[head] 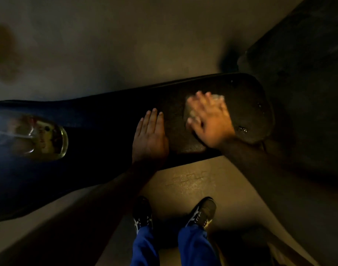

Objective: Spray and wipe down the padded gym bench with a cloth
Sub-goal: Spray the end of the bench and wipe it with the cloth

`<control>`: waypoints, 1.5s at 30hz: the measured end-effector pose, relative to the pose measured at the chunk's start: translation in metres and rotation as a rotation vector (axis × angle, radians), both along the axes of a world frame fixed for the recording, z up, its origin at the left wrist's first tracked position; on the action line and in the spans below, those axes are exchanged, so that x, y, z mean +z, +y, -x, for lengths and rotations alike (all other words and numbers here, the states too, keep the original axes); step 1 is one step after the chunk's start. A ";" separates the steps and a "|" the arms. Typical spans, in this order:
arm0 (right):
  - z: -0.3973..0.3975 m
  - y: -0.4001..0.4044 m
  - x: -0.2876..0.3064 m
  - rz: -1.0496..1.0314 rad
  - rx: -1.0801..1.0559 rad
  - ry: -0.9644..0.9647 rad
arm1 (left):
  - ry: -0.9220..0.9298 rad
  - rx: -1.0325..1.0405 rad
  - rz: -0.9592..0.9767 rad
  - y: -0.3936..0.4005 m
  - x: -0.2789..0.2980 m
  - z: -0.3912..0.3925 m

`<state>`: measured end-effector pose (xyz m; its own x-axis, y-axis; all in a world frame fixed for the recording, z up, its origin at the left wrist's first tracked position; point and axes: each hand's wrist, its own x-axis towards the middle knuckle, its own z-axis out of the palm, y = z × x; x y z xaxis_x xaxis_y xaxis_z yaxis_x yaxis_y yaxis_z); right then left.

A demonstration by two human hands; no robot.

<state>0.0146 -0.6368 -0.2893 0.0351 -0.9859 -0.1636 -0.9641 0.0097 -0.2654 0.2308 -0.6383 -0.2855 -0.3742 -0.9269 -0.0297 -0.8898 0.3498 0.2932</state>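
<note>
Nearest the camera, 2 legs in blue trousers [195, 244] end in dark lace-up shoes [201, 213] with pale stripes, planted on the tan floor [193, 181], which shows a scuffed, shiny patch just ahead of the toes.

Beyond the feet, the padded bench [110, 135] runs across the view from lower left to upper right, its dark surface dull and grainy under the dim light, with its rounded end at the right.

The left hand [150, 136] lies flat on the pad near its front edge, fingers straight and close together, holding nothing.

Just to its right, apart from it, the right hand [210, 120] presses flat on a pale cloth [218, 97], fingers spread wide over it; the hand is blurred, and the cloth shows only at the fingertips and along the hand's left side. Small wet glints sit on the pad near the rounded end and beside the right wrist.

On the bench well to the left, a clear bottle [47, 139] with yellowish liquid lies blurred against the dark surface.

Farther off, grey floor stretches behind the bench, and a dark mat [306, 54] fills the upper right corner.
</note>
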 end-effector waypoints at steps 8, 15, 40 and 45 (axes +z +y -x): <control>0.006 0.062 -0.001 0.024 0.432 -0.056 | 0.326 0.188 -0.083 -0.013 0.005 0.013; -0.006 0.074 0.000 -0.006 0.247 -0.064 | 0.268 0.112 -0.031 -0.044 0.001 0.044; 0.039 -0.091 -0.008 -0.012 -0.242 -0.004 | -0.111 0.079 0.026 -0.047 -0.020 0.071; 0.068 -0.039 -0.002 0.019 0.258 -0.033 | -0.087 0.012 0.070 -0.044 -0.010 0.100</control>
<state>-0.0534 -0.6759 -0.2918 0.2911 -0.9464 -0.1400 -0.9249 -0.2409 -0.2943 0.1305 -0.6824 -0.2954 -0.3623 -0.9321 0.0037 -0.9149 0.3564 0.1895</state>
